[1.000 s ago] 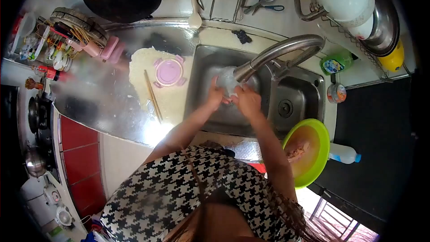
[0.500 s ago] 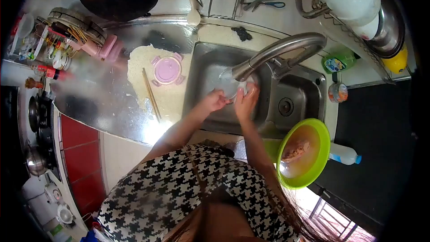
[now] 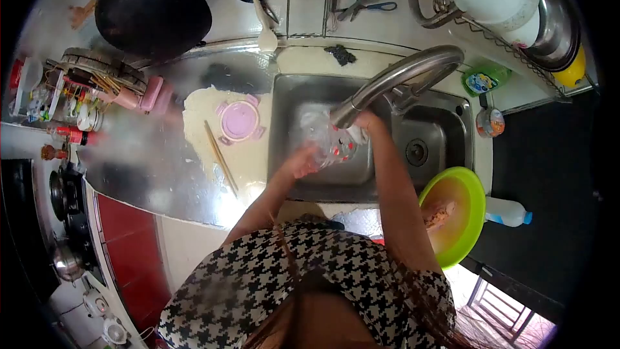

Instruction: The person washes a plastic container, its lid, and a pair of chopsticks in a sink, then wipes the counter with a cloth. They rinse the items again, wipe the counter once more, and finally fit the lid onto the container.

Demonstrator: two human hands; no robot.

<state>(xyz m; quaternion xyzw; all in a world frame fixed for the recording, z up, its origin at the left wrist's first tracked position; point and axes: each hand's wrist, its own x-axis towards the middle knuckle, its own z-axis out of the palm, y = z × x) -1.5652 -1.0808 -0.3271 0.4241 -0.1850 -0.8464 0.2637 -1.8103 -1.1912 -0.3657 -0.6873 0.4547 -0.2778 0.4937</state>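
Note:
A clear container with red marks (image 3: 341,145) is held over the left basin of the steel sink (image 3: 330,190), under the curved faucet (image 3: 413,61). My left hand (image 3: 303,160) grips its near left side, the fingers slightly blurred. On the far right side, my right hand (image 3: 367,123) is closed on a white piece (image 3: 357,134) that looks like a cloth, pressed near the container. The faucet head partly hides the right fingers. Left of the sink lie a round pink lid (image 3: 239,121) and a pair of chopsticks (image 3: 221,158).
A green basin (image 3: 478,220) holding cloudy liquid and pinkish food stands at the right front, beside a white bottle (image 3: 507,212). Green dish soap (image 3: 485,79) stands behind the small basin (image 3: 420,174). A black wok (image 3: 155,16), a white spoon (image 3: 267,40) and scissors (image 3: 361,0) are at the back.
The clear container is turned so its red marks show. My right hand has moved up and right, behind the faucet head; my left hand has shifted down-left. The whole view has shifted slightly.

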